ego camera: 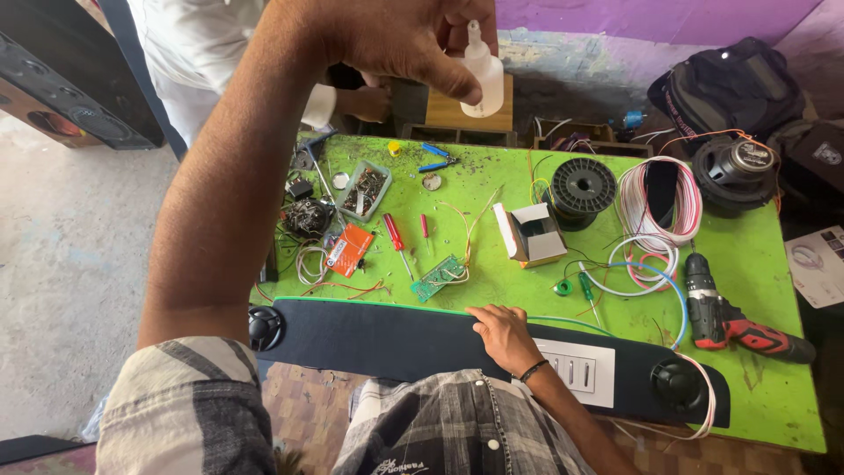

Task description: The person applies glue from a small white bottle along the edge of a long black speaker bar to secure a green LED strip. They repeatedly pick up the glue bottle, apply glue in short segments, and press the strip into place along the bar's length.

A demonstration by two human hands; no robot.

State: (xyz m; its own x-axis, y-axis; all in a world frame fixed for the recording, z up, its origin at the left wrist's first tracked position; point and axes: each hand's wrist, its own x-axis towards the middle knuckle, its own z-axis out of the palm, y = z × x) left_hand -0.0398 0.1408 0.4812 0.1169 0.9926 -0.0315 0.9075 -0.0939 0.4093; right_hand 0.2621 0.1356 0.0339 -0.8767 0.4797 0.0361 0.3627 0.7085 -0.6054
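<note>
Above the green table (527, 281), left hand (387, 40) is raised close to the camera, fingers pinched shut around a small white squeeze bottle (483, 75); nozzle up, long axis near vertical. Right hand (503, 332) lies flat, open, holding nothing, on the long black speaker panel (387, 339), which runs left-right along the table's near edge. No glue visible on the panel; application looks not yet started.
</note>
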